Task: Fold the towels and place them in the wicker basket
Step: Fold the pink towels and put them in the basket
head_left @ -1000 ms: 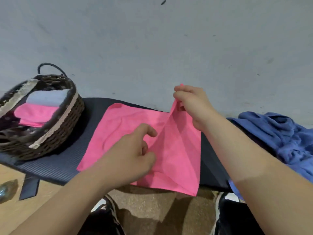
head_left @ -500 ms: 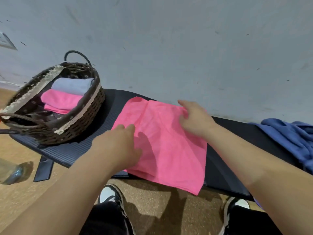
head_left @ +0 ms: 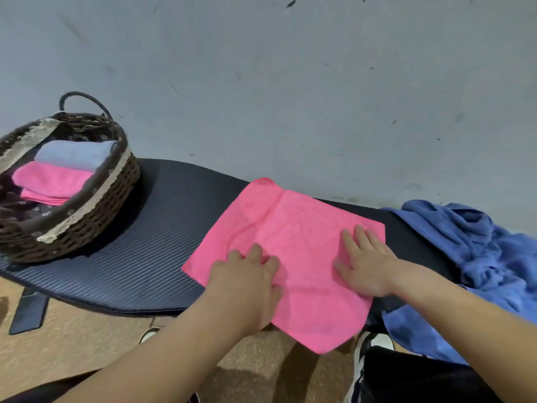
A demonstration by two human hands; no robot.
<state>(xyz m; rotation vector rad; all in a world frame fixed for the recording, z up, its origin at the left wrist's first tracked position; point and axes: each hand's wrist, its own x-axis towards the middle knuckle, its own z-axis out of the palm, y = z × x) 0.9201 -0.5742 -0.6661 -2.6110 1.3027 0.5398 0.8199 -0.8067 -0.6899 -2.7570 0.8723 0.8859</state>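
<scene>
Currently the left hand and right hand, fingers flat, are smoothing the half-folded towel on the mat, right of the basket. Next it is probably needing 1 edge pinched for another fold.

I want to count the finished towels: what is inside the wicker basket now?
The wicker basket holds a folded light blue towel and, in front of it, folded pink towels. How many pink ones are stacked, and anything beneath them, is covered.
</scene>
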